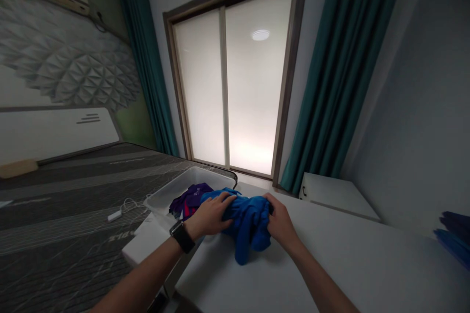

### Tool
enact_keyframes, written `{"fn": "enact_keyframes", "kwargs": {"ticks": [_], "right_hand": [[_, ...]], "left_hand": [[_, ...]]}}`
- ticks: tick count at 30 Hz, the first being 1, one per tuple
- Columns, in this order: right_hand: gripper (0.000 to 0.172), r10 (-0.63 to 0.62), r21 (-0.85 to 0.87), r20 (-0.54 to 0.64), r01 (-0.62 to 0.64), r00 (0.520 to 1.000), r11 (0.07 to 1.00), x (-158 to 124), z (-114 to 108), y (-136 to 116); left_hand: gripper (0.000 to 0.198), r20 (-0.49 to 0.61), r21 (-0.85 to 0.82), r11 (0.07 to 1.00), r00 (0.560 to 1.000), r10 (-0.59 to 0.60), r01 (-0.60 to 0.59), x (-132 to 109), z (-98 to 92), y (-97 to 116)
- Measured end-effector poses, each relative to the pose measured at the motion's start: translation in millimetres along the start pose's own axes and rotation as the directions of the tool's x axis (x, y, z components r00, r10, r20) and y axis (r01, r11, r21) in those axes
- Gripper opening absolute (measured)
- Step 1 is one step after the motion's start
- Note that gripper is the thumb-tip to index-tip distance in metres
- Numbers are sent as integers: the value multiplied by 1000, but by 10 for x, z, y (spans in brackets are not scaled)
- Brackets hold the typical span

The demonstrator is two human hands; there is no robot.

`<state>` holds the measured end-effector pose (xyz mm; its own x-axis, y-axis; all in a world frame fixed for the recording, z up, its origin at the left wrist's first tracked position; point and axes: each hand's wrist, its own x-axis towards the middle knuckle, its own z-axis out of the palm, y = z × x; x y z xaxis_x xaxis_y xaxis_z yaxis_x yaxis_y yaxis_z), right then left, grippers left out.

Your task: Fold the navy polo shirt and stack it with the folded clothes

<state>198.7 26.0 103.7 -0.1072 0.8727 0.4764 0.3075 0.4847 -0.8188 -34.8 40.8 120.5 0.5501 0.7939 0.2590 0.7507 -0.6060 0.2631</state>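
"Blue garment (246,227), all bunched up. Where does it lie in the head view?"

"On the white bench (367,269), near its far left edge, just beside a white tub (172,193). One loose flap of it hangs toward the near side."

"And the hands?"

"Both are on it. The left hand (211,215) is curled over the top of the bundle and the right hand (281,222) clamps its right end. They are apart, with cloth between them. A dark watch (182,236) sits on the left wrist."

"Any writing to read?"

"Little. The grey mattress (66,205) bears pale lettering near its corner, upside down from here and too faint to spell out. The white headboard (55,132) shows three short dark bars and no words. The watch face is black."

"What is hidden or cut off?"

"Purple clothes (191,195) lie in the tub, partly behind the left hand and the garment, so I cannot tell how many pieces there are. Dark blue things (455,239) at the right edge are cut by the frame. A white cable (123,208) on the mattress ends in a small plug, and I cannot tell where its other end runs. The right hand's fingertips are buried in the cloth."
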Motion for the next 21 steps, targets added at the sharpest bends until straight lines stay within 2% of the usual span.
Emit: {"fn": "enact_keyframes", "kwargs": {"ticks": [3,4,6,10,13,16,19,21], "right_hand": [[10,-4,-35,1,4,1000,999,-79,-75,2],[11,-12,-75,1,12,1000,997,-104,-100,-4],[15,-44,-204,-6,42,999,978,-149,-153,-18],[27,-55,-491,31,63,998,869,-225,-297,-31],[33,0,-617,37,23,999,787,-300,-453,2],[37,55,-684,-18,-53,998,727,-418,-636,102],[39,113,-722,-42,-108,993,683,-574,-797,281],[41,162,-745,-39,-136,986,653,-681,-867,433]], "left_hand": [[31,20,89,996,999,-33,31,69,141,-72],[22,11,66,997,999,-31,30,103,158,-73],[17,-28,-39,999,1000,-2,0,182,155,-15],[18,-111,-296,948,990,84,-113,366,107,338],[19,-140,-439,880,981,133,-182,513,178,666],[21,-152,-534,822,979,139,-200,648,431,878],[29,-111,-604,782,988,105,-151,742,823,951],[43,-103,-647,755,993,52,-106,768,1080,965]]}}
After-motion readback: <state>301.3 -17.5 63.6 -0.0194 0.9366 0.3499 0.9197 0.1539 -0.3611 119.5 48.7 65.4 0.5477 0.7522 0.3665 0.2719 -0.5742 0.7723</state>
